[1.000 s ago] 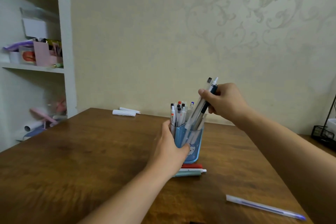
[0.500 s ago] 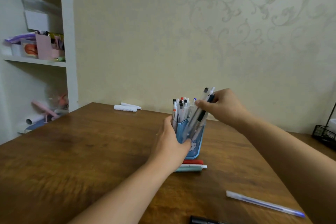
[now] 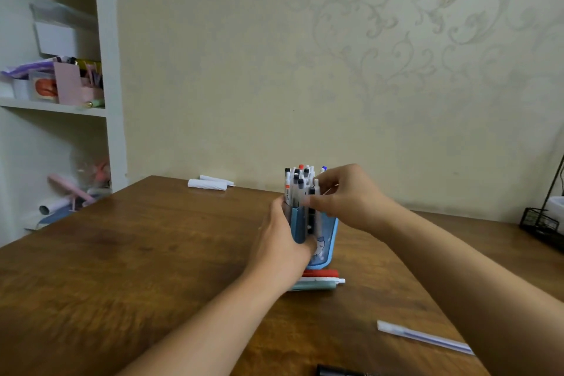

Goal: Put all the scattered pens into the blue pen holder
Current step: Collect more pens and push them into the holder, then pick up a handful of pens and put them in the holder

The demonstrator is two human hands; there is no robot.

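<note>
The left hand (image 3: 282, 241) wraps the blue pen holder (image 3: 325, 241) at table centre, steadying it. The right hand (image 3: 348, 195), from three o'clock, pinches pens (image 3: 316, 210) down into it, fingers seemingly closed. A clear pen (image 3: 424, 337) waits at five o'clock.

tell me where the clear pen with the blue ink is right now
In the head view it lies loose on the wooden table at lower right, the clear pen just beside the right forearm, nearer the camera than the blue pen holder.

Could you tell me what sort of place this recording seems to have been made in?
Probably a room at home, used as a study corner. A wooden desk stands against a patterned wallpapered wall, a white shelf holds boxes and stationery, and a blue pen holder sits on the desk.
</note>
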